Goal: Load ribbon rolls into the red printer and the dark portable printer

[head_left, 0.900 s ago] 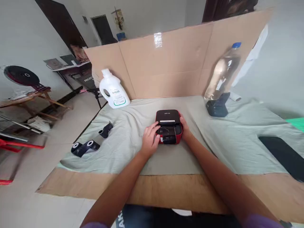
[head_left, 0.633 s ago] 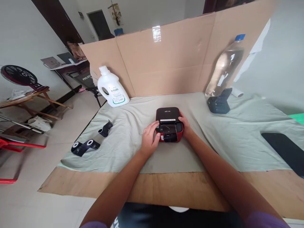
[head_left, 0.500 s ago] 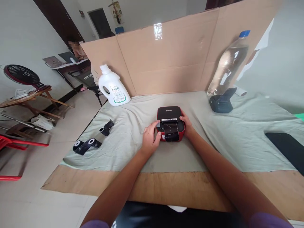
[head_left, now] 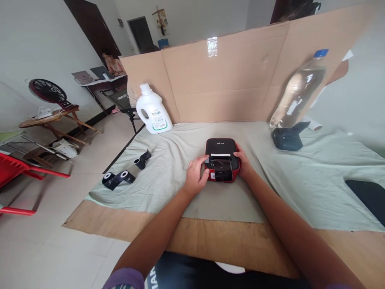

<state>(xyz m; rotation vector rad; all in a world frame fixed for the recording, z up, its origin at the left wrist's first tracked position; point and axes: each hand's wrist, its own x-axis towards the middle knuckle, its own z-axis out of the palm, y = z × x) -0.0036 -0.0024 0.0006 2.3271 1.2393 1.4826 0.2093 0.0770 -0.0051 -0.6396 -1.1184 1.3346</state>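
Observation:
A black and red label printer (head_left: 221, 146) lies on the cloth in front of me, a strip of shiny black film (head_left: 223, 170) hanging out over its front. My left hand (head_left: 196, 173) is at its left side, index fingertip on the top edge and thumb by the front corner. Against the right side rests my right hand (head_left: 244, 162), thumb over the top edge and the other fingers mostly hidden behind the casing. Off to the left on the cloth are small rolls of black film (head_left: 118, 179) and one more black roll (head_left: 142, 159), partly unwound.
A white detergent bottle (head_left: 155, 114) stands at the back left before a cardboard screen (head_left: 222, 88). At the back right are a large water bottle (head_left: 300, 94) and a black stand (head_left: 287, 138). A dark phone-like slab (head_left: 368, 196) lies at the right. Another person (head_left: 116, 66) sits in the background.
The whole view has shifted, so the table things appear slightly farther right. Both hands keep about the same places on the printer.

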